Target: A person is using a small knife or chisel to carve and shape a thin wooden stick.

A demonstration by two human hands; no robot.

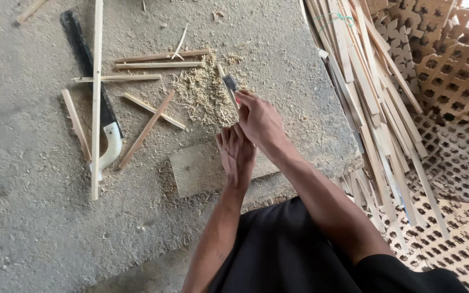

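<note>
- Dark cloth (283,249) of the person's clothing fills the bottom of the view, with both bare forearms reaching forward from it.
- Nearest of the two, the left hand (236,154) lies with its fingers curled downward over the edge of a flat wooden board (196,168) on the floor; whether it pinches anything beneath it cannot be told.
- Just beyond and touching it, the right hand (259,120) is clenched around the lower end of a thin wooden stick (226,87), which slants up and away from the knuckles.
- A small dark blade (230,82) lies against that stick just above the right hand's fingers; its handle is hidden in the grip.
- Pale wood shavings (204,95) are heaped on the grey concrete floor (33,228) right beside the stick.
- Further left, several short wooden slats (147,127) lie scattered, some crossing each other.
- A handsaw (90,70) with a dark blade and a white handle lies well to the left, under a long upright slat (96,97).
- At the right, a bundle of long wooden strips (370,92) leans over lattice panels (457,70).
</note>
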